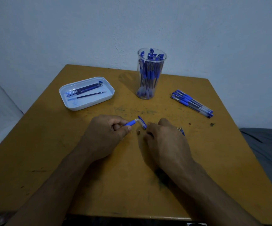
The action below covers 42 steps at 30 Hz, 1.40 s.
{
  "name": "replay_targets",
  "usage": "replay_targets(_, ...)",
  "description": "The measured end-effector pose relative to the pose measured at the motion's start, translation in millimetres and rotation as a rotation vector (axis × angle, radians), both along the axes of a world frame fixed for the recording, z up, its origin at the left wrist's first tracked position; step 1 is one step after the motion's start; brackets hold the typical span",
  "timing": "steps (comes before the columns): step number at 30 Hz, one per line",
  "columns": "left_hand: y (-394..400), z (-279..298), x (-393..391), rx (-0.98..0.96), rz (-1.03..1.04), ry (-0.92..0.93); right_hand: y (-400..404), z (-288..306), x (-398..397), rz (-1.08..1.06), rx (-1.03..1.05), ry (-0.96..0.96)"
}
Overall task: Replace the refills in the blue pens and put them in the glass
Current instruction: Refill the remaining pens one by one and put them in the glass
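My left hand point(109, 131) grips a blue pen barrel point(131, 123) by its rubber grip, open end pointing right. A pen cap point(142, 122) lies on the table just past that end. A small dark tip piece point(138, 132) sits on the table between my hands. My right hand point(164, 136) rests on the table with curled fingers; blue pen parts point(181, 130) stick out behind it, and what it holds is hidden. The clear glass point(150, 74) at the back holds several blue pens. A white tray point(86, 93) at the back left carries several refills.
A bundle of blue pens point(191, 103) lies at the right of the yellow table point(132, 185). A pale wall stands behind the table. Grey fabric point(269, 147) lies beyond the table's right edge.
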<state>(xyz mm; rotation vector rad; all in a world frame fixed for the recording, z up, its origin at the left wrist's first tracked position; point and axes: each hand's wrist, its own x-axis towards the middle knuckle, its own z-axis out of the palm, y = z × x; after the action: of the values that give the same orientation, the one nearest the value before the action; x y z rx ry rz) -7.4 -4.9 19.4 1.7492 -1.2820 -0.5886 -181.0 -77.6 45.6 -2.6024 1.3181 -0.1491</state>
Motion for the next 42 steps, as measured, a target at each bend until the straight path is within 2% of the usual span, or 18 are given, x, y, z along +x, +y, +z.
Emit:
replay_targets(5, -1, -1, 0, -0.003, 0.003, -0.023, -10, 9, -16, 0.068, 0.097, 0.035)
replay_targets(11, -1, -2, -1, -0.003, 0.009, -0.007, -22, 8, -28, 0.034, 0.158, 0.035)
replay_targets(42, -2, -1, -3, 0.014, 0.008, 0.009, -27, 2, -36, 0.077, 0.137, -0.014)
